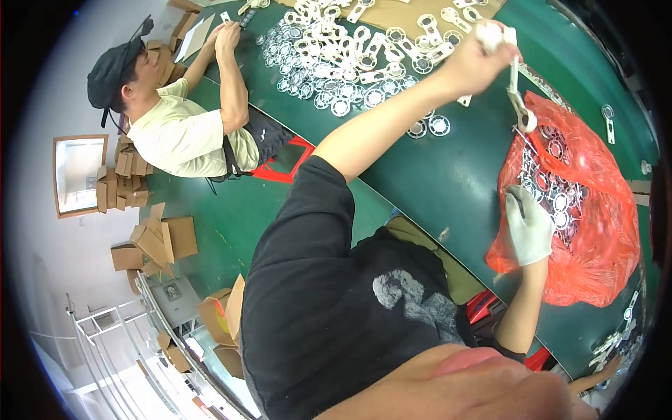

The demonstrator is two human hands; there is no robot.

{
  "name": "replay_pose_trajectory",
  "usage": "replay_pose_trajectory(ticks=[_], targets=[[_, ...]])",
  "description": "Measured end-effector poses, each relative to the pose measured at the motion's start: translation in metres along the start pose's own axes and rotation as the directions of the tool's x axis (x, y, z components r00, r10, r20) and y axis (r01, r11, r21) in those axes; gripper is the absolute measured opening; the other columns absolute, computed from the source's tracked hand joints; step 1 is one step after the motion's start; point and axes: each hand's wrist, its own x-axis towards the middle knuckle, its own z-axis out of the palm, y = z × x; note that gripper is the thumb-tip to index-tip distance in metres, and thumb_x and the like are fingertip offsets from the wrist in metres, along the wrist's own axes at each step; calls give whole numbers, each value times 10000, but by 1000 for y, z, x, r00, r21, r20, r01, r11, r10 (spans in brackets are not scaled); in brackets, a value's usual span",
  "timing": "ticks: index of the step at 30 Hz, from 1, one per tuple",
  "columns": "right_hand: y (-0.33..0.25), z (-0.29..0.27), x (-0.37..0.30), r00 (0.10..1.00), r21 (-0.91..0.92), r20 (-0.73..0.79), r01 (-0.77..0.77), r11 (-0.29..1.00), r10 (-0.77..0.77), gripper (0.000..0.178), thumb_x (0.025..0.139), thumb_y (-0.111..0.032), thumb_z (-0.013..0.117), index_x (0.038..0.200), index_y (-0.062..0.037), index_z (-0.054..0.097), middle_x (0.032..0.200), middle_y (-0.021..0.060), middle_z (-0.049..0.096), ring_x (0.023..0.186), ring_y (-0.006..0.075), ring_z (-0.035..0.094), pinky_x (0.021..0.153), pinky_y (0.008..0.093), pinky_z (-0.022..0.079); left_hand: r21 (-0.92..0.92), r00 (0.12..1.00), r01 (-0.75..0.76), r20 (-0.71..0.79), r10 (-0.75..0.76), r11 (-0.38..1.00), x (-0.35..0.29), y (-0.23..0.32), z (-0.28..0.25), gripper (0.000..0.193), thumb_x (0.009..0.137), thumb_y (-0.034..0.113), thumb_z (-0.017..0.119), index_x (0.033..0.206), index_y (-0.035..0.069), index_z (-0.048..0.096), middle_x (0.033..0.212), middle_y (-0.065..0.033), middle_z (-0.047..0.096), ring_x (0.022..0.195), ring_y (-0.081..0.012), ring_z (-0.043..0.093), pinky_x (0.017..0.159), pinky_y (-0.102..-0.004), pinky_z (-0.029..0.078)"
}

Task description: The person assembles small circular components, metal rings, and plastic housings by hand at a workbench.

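I have the left hand (495, 59) closed on a white, ring-ended plastic handle (519, 105), apparently pinched high so the ring hangs free beside the crinkled red plastic bag (603, 192). Well apart, the white-gloved right hand (528, 229) lies at the bag's mouth, perhaps steadying it; its grip I can't tell. No lettering is readable.
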Motion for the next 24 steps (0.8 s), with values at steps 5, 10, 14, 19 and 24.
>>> replay_pose_trajectory(ticks=[5, 10, 14, 19, 24], targets=[[1, -2, 6, 1000, 5, 12, 9, 1000, -9, 229, 976, -185, 658, 1144, -45, 727, 1035, 183, 752, 949, 310, 749, 874, 372, 563, -457, 957, 238, -41, -288, 857, 4, -10, -55, 234, 1072, 259, 536, 1164, 48, 578, 998, -124, 717, 796, -262, 734, 687, -402, 628], [-1, -3, 3, 999, -2, 41, 16, 1000, -16, 210, 981, -89, 644, 1167, -19, 711, 1051, 163, 752, 980, 243, 737, 912, 336, 541, -262, 860, 383, -249, -445, 886, 28, -56, -208, 259, 949, 376, 672, 1030, 130, 682, 898, -37, 693, 811, -215, 700, 655, -411, 538], [6, -5, 3, 994, 76, 81, -79, 994, 73, 222, 990, -80, 619, 1161, 34, 702, 1072, 190, 751, 988, 273, 737, 919, 344, 536, -399, 493, 450, -635, -594, 799, 109, -61, -334, 187, 933, 300, 681, 1044, 153, 652, 943, -89, 638, 897, -245, 610, 706, -452, 506], [5, -4, 9, 985, 69, 55, -168, 983, 164, 220, 967, -83, 645, 1134, 41, 716, 1043, 204, 752, 950, 297, 742, 901, 353, 558, -272, 548, 398, -695, -465, 876, 164, -27, -349, 712, 919, 459, 641, 1517, 156, 402, 1555, -138, 410, 1212, -383, 580, 981, -625, 459], [7, -6, 10, 991, 96, 24, -136, 986, 134, 213, 958, -69, 652, 1129, 42, 716, 1003, 194, 749, 895, 281, 737, 863, 346, 559, 813, 811, 575, -554, -186, 86, 149, -69, -344, 647, 942, 549, 544, 1366, 67, 617, 1464, -292, 515, 1360, -454, 483, 1102, -537, 428]])
